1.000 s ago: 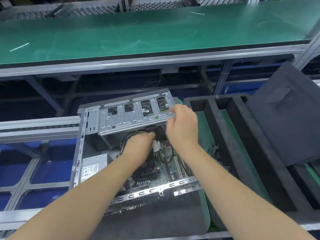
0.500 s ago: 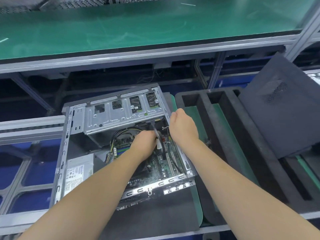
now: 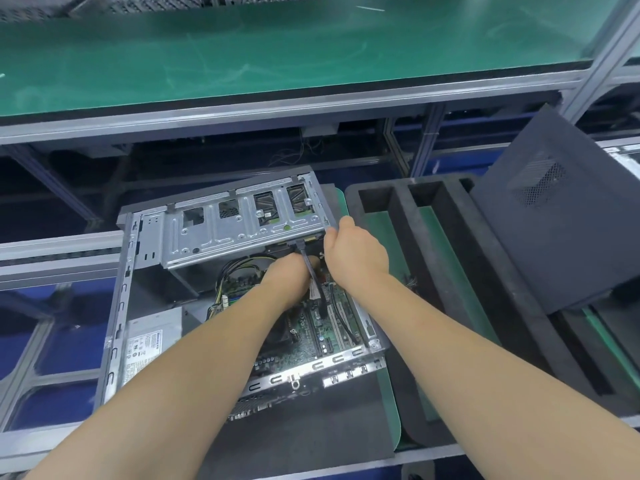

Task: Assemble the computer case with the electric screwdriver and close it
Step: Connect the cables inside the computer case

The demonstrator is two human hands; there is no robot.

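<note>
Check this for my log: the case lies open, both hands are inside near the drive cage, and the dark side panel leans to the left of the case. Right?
Not quite. The head view shows the dark side panel leaning to the right of the case, past the black foam tray. The rest holds: left hand and right hand are by the drive cage.

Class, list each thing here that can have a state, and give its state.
computer case: open, side off
drive cage: lying over the opening
side panel: detached, leaning at right
left hand: inside case, fingers hidden
right hand: at cage corner
black cable: between the hands
</note>
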